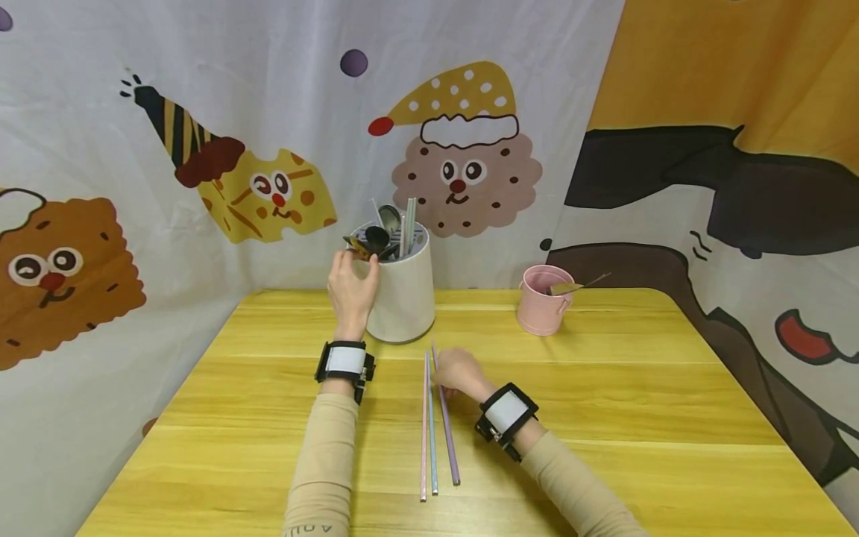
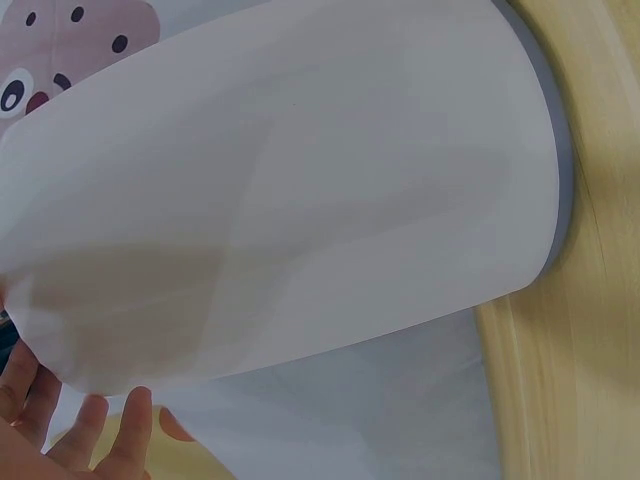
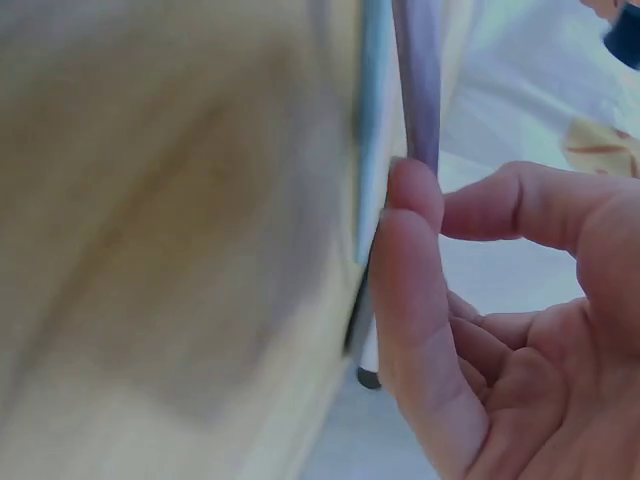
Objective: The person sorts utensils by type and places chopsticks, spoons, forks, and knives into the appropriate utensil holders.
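Note:
A white cylindrical utensil holder [image 1: 400,298] stands upright at the back of the table, with spoons [image 1: 378,239] and pale chopsticks [image 1: 410,220] sticking out of its top. My left hand [image 1: 353,291] is at its left rim, fingers fairly straight and touching the upper wall; what the thumb touches is hidden. In the right wrist view, my right hand [image 3: 530,290] pinches a purple chopstick [image 3: 420,80] between thumb and fingers. The blue chopstick [image 1: 432,440] and the pink chopstick [image 1: 423,432] lie side by side on the table, left of the purple one.
A small pink bucket [image 1: 540,313] stands at the back right of the wooden table [image 1: 604,418], with a thin brownish item [image 1: 567,288] leaning out of it. Behind the table hangs a cartoon-printed cloth [image 1: 302,89].

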A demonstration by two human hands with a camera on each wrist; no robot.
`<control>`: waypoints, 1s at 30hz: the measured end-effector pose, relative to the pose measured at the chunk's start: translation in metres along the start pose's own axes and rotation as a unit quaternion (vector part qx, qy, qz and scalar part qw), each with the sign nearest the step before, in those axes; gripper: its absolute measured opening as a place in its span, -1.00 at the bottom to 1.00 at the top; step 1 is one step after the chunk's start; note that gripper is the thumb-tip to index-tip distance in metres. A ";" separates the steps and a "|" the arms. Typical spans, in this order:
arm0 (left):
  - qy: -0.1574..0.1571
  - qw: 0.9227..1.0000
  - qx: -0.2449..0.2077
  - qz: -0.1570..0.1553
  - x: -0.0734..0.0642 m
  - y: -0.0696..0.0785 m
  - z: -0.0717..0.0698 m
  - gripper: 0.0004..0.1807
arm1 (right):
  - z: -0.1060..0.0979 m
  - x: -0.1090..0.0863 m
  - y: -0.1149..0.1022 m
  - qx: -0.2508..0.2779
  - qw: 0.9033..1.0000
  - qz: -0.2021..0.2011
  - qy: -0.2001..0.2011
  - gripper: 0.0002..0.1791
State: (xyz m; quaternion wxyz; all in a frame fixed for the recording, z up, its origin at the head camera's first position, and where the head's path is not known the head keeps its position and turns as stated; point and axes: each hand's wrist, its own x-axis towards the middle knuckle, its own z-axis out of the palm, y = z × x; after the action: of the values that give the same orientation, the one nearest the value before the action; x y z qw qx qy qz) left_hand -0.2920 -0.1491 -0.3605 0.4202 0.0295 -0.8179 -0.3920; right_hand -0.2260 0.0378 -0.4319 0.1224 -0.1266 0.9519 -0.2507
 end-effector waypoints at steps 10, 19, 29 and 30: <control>-0.004 1.000 0.005 -0.007 -0.001 -0.001 0.000 -0.61 | -0.030 0.001 -0.005 0.076 0.989 -0.050 0.118 -0.63; -0.005 1.000 0.001 -0.006 -0.001 0.001 -0.001 -0.63 | -0.051 0.000 -0.016 0.170 0.949 -0.072 0.257 -0.86; -0.005 1.000 0.006 -0.006 -0.001 0.001 -0.001 -0.62 | -0.072 -0.004 -0.024 0.217 0.882 -0.136 0.396 -0.87; -0.005 1.000 0.005 -0.004 -0.001 0.001 -0.001 -0.62 | -0.073 -0.005 -0.025 0.226 0.875 -0.142 0.403 -0.87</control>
State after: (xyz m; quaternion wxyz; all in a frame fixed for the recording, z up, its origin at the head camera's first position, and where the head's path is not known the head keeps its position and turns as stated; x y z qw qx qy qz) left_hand -0.2908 -0.1489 -0.3602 0.4146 0.0333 -0.8216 -0.3899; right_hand -0.2391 0.0512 -0.3566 -0.2839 -0.1172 0.8076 -0.5034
